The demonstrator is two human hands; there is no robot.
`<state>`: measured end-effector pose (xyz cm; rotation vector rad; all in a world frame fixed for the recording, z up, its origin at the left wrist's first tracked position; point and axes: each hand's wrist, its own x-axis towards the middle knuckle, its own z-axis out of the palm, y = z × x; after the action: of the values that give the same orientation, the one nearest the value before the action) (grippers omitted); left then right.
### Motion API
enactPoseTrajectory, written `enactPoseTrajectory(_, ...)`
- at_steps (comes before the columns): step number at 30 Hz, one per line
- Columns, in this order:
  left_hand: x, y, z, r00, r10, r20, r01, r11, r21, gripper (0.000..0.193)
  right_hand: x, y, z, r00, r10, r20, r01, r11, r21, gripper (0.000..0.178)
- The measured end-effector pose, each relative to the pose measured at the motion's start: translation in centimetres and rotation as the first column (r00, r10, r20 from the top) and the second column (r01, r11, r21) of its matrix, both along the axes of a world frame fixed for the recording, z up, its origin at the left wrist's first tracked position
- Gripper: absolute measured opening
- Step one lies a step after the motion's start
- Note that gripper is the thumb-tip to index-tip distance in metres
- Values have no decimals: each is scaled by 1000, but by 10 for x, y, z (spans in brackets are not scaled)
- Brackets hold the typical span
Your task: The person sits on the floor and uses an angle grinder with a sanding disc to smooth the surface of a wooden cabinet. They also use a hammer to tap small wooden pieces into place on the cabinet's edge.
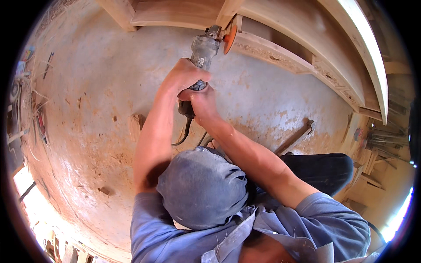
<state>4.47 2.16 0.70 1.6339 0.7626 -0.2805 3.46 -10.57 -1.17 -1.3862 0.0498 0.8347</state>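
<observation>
Both my hands are wrapped around a grey angle grinder (204, 49) with an orange disc (230, 39). My left hand (188, 72) grips the body nearer the head, fingers closed. Just behind it, my right hand (202, 101) closes around the rear, where the black power cord (187, 128) comes out. The disc stands on edge beside a pale wooden furniture piece (289, 26), close to the joint between an upright and a carved rail (269, 51). Whether the disc touches the wood I cannot tell.
On the dusty concrete floor (92, 96) lie a wood block (136, 126), a smaller offcut (104, 191) and a hammer-like tool (297, 136). Cords and a red-handled tool (41, 125) lie at the far left. Wood pieces stand at the right edge.
</observation>
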Motion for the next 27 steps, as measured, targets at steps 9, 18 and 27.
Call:
enactPoseTrajectory(9, 3, -8, -32, 995, 8, -95, -8, 1000, 3, 31, 4, -8, -30, 983, -10, -186, 5, 1000, -30, 25)
enactPoseTrajectory(18, 1, -10, -19, 993, 64, -102, -71, 995, -75, 29, 8, -10, -10, 991, 41, -128, -45, 999, -28, 21)
enactPoseTrajectory(27, 1, -20, 20, 996, 74, 43, -75, 997, 3, 32, 16, -22, 9, 993, 117, -18, -118, 993, -15, 20)
